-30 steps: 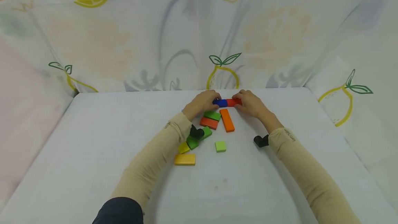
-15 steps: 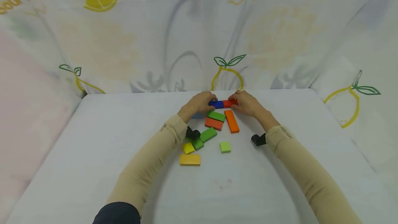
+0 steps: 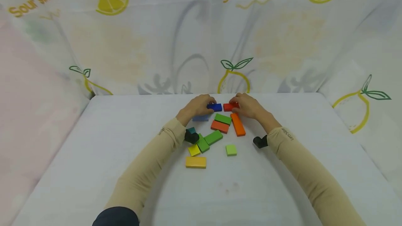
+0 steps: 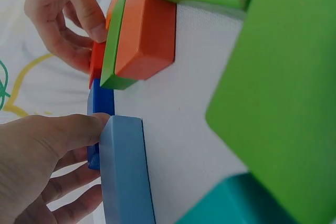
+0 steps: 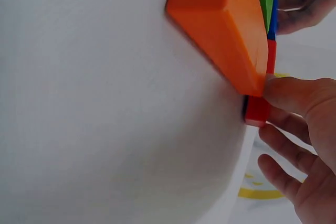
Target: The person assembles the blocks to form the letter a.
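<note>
At the far side of the table, my left hand (image 3: 197, 106) pinches a dark blue block (image 3: 216, 107) between thumb and fingers. Opposite it, my right hand (image 3: 248, 106) holds a red block (image 3: 227, 107) the same way. The two blocks lie in line, with a narrow gap between their ends. In the left wrist view, the thumb lies on the blue block (image 4: 101, 99) beside a light blue block (image 4: 126, 166). The right wrist view has the thumb at the red block (image 5: 256, 111), close to the end of an orange block (image 5: 220, 30).
Nearer than the hands lie a green block (image 3: 223, 119), a coral block (image 3: 220, 126), two more green blocks (image 3: 213, 137), a teal block (image 3: 191, 130), a yellow square (image 3: 194, 150), a yellow-orange block (image 3: 196, 162) and a lime square (image 3: 231, 150). A printed cloth (image 3: 176, 37) hangs behind.
The blue and red blocks touched end to end before; now a gap parts them. My left hand has shifted left, uncovering the light blue and teal blocks. The head view has also shifted.
</note>
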A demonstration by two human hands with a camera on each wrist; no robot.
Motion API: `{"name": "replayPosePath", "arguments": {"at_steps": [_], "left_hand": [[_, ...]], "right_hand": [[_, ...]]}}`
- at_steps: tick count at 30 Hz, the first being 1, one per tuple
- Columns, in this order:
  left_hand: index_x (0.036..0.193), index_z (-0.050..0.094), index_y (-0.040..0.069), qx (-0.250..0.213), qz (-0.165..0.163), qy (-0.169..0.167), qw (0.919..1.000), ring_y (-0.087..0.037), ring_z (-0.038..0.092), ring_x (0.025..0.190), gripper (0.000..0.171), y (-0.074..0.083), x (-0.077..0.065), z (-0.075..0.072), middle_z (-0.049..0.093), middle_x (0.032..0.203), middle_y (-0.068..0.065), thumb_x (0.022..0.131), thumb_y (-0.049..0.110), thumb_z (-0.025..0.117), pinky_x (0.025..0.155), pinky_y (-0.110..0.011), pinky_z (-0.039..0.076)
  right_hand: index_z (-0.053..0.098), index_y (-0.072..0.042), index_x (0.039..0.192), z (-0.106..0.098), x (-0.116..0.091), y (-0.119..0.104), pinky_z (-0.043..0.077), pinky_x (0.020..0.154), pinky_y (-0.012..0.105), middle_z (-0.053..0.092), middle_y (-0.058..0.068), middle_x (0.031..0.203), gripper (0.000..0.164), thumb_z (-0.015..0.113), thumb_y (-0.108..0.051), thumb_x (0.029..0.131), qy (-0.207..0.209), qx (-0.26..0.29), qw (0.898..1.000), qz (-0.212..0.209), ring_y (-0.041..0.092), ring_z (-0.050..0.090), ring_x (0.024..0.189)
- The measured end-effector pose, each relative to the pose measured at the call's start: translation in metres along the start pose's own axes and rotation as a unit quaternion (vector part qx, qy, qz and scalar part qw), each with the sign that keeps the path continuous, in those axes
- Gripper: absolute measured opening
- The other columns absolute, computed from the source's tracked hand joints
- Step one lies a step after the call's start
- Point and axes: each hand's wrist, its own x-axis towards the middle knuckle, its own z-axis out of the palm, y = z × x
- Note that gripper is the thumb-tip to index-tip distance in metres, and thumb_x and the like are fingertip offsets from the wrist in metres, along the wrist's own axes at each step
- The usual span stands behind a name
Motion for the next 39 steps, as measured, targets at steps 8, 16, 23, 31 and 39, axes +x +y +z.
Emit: {"name": "replayPosePath", "arguments": {"at_steps": [8, 16, 23, 31, 39], "left_hand": [[0.127, 0.059, 0.008, -0.008, -0.002, 0.008, 0.9999, -0.023, 0.056, 0.114, 0.04, -0.01, -0.009, -0.001, 0.06, 0.123, -0.01, 0.089, 0.021, 0.064, 0.1, -0.036, 0.044], [0.127, 0.059, 0.01, -0.012, -0.007, 0.002, 0.9999, -0.022, 0.056, 0.115, 0.04, -0.015, -0.014, -0.001, 0.06, 0.124, -0.009, 0.089, 0.022, 0.065, 0.1, -0.036, 0.044], [0.127, 0.059, 0.011, -0.005, -0.01, 0.006, 0.9999, -0.023, 0.056, 0.113, 0.039, -0.016, -0.02, -0.002, 0.06, 0.122, -0.009, 0.089, 0.022, 0.064, 0.099, -0.036, 0.044], [0.127, 0.059, 0.012, 0.002, -0.011, 0.008, 0.9999, -0.022, 0.056, 0.109, 0.039, -0.016, -0.024, -0.002, 0.06, 0.119, -0.008, 0.09, 0.023, 0.064, 0.097, -0.036, 0.045], [0.127, 0.059, 0.012, -0.005, -0.02, 0.003, 0.9998, -0.021, 0.056, 0.106, 0.039, -0.014, -0.025, 0.0, 0.06, 0.117, -0.008, 0.09, 0.023, 0.064, 0.096, -0.036, 0.045]], "right_hand": [[0.061, -0.008, 0.123, 0.0, 0.007, -0.008, 0.045, 0.097, 0.044, 0.057, 0.013, 0.118, 0.037, 0.064, -0.023, 0.09, -0.013, -0.009, 1.0, -0.01, 0.027, 0.051, 0.107], [0.062, -0.007, 0.122, 0.001, 0.011, -0.015, 0.045, 0.096, 0.043, 0.058, 0.012, 0.116, 0.035, 0.065, -0.023, 0.09, -0.013, -0.007, 1.0, -0.018, 0.026, 0.053, 0.106], [0.062, -0.007, 0.12, 0.002, 0.013, -0.022, 0.046, 0.096, 0.043, 0.059, 0.012, 0.115, 0.035, 0.065, -0.022, 0.089, -0.008, -0.008, 0.999, -0.032, 0.026, 0.055, 0.104], [0.063, -0.007, 0.12, 0.003, 0.012, -0.03, 0.046, 0.094, 0.042, 0.059, 0.011, 0.115, 0.035, 0.066, -0.023, 0.089, -0.007, -0.003, 0.999, -0.034, 0.026, 0.054, 0.103], [0.062, -0.008, 0.12, 0.004, 0.01, -0.03, 0.047, 0.091, 0.04, 0.059, 0.011, 0.113, 0.035, 0.065, -0.025, 0.089, -0.01, 0.0, 0.999, -0.034, 0.025, 0.053, 0.1]]}}
